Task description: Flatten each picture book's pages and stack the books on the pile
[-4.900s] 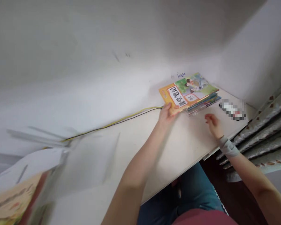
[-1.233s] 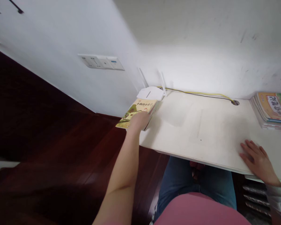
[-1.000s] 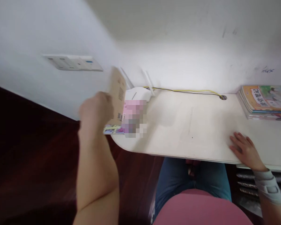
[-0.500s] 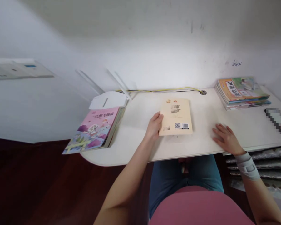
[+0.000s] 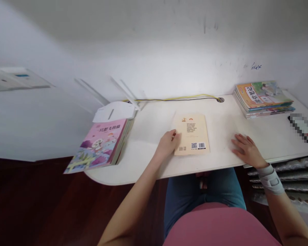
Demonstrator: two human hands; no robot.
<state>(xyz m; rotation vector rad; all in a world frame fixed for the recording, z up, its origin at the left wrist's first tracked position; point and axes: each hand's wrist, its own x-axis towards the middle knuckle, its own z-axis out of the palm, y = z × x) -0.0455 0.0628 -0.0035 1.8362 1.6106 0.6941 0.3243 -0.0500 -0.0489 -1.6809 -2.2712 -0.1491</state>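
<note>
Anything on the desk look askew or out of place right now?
Yes: the stack of books with the pink cover sits skewed at the left end of the white desk, with one corner appearing to jut past the edge over the floor.

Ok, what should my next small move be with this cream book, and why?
Probably flip the cream paperback book over with your left hand, since it lies back cover up, its black-and-white barcode showing, and that hand already touches its edge.

Head-worn single view, facing forward and down, close over white desk [image 5: 146,136], wall [image 5: 154,54] beyond, lap [image 5: 202,205] at bottom edge.
</note>
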